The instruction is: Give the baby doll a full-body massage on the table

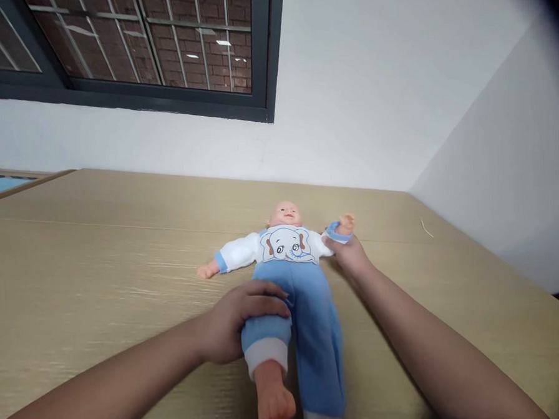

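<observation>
"Tagging the doll point(306, 286). Where?"

"On its back on the table point(123, 261), head towards the far edge, feet towards the near side."

"And the left hand point(238, 315)?"

"Closed round the pant leg point(266, 328) nearer the table's left edge, fingers over the top. Bare foot point(275, 405) pokes out below. Other leg point(319, 351) runs out of view at the bottom."

"Now the right hand point(351, 251)?"

"Gripping the arm nearer the table's right edge, by the blue cuff point(339, 232). Most fingers hidden."

"Other arm point(239, 253)?"

"Out towards the left edge."

"Top point(284, 245)?"

"White, elephant print."

"Rest?"

"Pale strand point(427, 228) by the table's far right corner, window point(181, 46) above the far edge."
</observation>
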A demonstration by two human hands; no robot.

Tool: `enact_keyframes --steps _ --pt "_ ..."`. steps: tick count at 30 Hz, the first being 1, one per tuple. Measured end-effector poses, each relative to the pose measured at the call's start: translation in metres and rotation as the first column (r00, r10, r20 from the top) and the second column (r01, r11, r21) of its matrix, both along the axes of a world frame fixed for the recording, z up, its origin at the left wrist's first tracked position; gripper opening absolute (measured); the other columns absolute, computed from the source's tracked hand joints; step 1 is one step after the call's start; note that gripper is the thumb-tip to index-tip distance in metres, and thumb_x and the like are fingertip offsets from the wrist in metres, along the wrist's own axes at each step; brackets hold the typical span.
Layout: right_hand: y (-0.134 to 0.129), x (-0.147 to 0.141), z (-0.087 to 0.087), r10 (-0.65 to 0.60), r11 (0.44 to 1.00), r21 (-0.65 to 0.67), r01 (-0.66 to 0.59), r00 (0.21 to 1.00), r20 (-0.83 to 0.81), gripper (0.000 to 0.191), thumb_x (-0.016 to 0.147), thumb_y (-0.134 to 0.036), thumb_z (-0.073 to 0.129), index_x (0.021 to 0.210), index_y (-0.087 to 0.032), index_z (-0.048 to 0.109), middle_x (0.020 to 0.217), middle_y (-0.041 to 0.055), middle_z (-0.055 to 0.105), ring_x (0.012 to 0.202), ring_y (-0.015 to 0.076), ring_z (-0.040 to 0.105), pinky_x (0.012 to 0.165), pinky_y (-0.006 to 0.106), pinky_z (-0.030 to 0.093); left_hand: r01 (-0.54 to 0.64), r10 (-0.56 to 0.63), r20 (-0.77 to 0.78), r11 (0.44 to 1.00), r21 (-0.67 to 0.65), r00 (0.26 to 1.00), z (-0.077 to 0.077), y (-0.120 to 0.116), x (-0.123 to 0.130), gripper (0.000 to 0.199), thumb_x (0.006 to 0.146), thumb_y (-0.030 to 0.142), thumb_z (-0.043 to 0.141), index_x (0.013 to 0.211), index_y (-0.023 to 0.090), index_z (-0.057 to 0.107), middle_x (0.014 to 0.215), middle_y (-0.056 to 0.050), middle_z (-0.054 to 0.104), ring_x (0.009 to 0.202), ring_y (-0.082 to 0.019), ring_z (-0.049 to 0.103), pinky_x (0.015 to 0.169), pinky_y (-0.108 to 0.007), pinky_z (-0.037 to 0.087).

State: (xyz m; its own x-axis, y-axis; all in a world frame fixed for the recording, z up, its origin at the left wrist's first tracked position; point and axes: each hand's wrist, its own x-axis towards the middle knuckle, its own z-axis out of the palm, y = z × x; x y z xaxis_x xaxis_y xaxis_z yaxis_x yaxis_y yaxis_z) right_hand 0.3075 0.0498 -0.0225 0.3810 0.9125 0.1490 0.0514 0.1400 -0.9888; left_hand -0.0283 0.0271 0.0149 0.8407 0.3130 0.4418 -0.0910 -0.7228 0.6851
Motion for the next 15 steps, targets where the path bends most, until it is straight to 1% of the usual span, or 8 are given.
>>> enact_keyframes --steps 1,4,6,8,9,11,13,15 --pt "0.003 0.004 -0.004 0.027 1.000 -0.006 -0.027 0.995 -0.094 0.041 0.069 -0.037 0.082 0.102 -0.020 0.064 0.103 0.0056 0.069 0.099 0.0273 0.064 0.087 0.042 0.054 0.007 -0.007 -0.007 0.999 0.035 1.000 0.000 -0.003 -0.001 0.046 0.081 0.030 0.077 0.125 0.029 0.064 0.133 -0.008 0.056 0.115 -0.025 0.061 0.097 -0.037 0.053" --pt "0.006 0.011 -0.007 0.086 0.996 -0.017 -0.093 0.971 -0.224 0.043 0.069 -0.040 0.081 0.102 -0.020 0.062 0.103 0.0055 0.069 0.099 0.0286 0.066 0.083 0.047 0.059 0.024 -0.023 -0.010 0.975 0.223 1.000 0.000 -0.012 -0.002 0.046 0.081 0.033 0.077 0.124 0.029 0.063 0.135 -0.009 0.055 0.119 -0.026 0.058 0.101 -0.039 0.051" --pt "0.006 0.011 -0.006 0.127 0.990 -0.011 -0.142 0.915 -0.382 0.042 0.070 -0.038 0.082 0.103 -0.019 0.062 0.105 0.0060 0.069 0.102 0.0285 0.067 0.083 0.048 0.061 0.032 -0.023 -0.028 0.926 0.376 0.999 0.000 -0.017 -0.001 0.042 0.083 0.033 0.074 0.123 0.028 0.062 0.135 -0.009 0.055 0.123 -0.028 0.055 0.105 -0.042 0.048" --pt "0.005 0.008 -0.003 0.133 0.988 0.005 -0.154 0.837 -0.530 0.038 0.076 -0.039 0.079 0.104 -0.019 0.062 0.106 0.0062 0.070 0.103 0.0278 0.067 0.082 0.047 0.062 0.035 -0.007 -0.057 0.862 0.506 0.998 0.000 -0.022 0.001 0.037 0.087 0.031 0.070 0.122 0.026 0.062 0.136 -0.009 0.056 0.127 -0.029 0.051 0.109 -0.045 0.045" --pt "0.005 0.006 -0.002 0.120 0.990 0.010 -0.140 0.807 -0.578 0.036 0.080 -0.041 0.077 0.104 -0.020 0.062 0.106 0.0064 0.070 0.102 0.0276 0.067 0.080 0.047 0.063 0.033 0.005 -0.067 0.831 0.556 0.998 0.000 -0.024 0.002 0.033 0.089 0.030 0.067 0.121 0.025 0.063 0.135 -0.009 0.057 0.128 -0.029 0.050 0.109 -0.046 0.044" --pt "0.006 0.002 -0.001 0.063 0.997 -0.002 -0.082 0.784 -0.618 0.032 0.088 -0.046 0.068 0.105 -0.020 0.061 0.105 0.0064 0.071 0.099 0.0270 0.069 0.077 0.047 0.064 0.019 0.033 -0.071 0.778 0.628 0.997 0.000 -0.028 0.005 0.027 0.093 0.028 0.062 0.120 0.025 0.064 0.134 -0.008 0.059 0.128 -0.030 0.049 0.110 -0.048 0.044" --pt "0.007 -0.004 -0.002 -0.009 0.999 -0.029 -0.012 0.773 -0.634 0.028 0.092 -0.047 0.063 0.105 -0.022 0.060 0.102 0.0054 0.071 0.096 0.0262 0.070 0.076 0.047 0.064 -0.002 0.054 -0.057 0.744 0.668 0.997 -0.001 -0.032 0.007 0.023 0.095 0.026 0.060 0.117 0.026 0.065 0.132 -0.007 0.061 0.128 -0.031 0.050 0.110 -0.051 0.043" --pt "0.009 -0.008 -0.004 -0.078 0.997 -0.051 0.060 0.769 -0.635 0.024 0.091 -0.043 0.064 0.104 -0.023 0.059 0.099 0.0034 0.070 0.095 0.0257 0.070 0.075 0.047 0.064 -0.019 0.064 -0.041 0.724 0.689 0.997 -0.004 -0.034 0.010 0.020 0.096 0.024 0.060 0.114 0.025 0.067 0.129 -0.006 0.063 0.127 -0.031 0.052 0.112 -0.053 0.042"
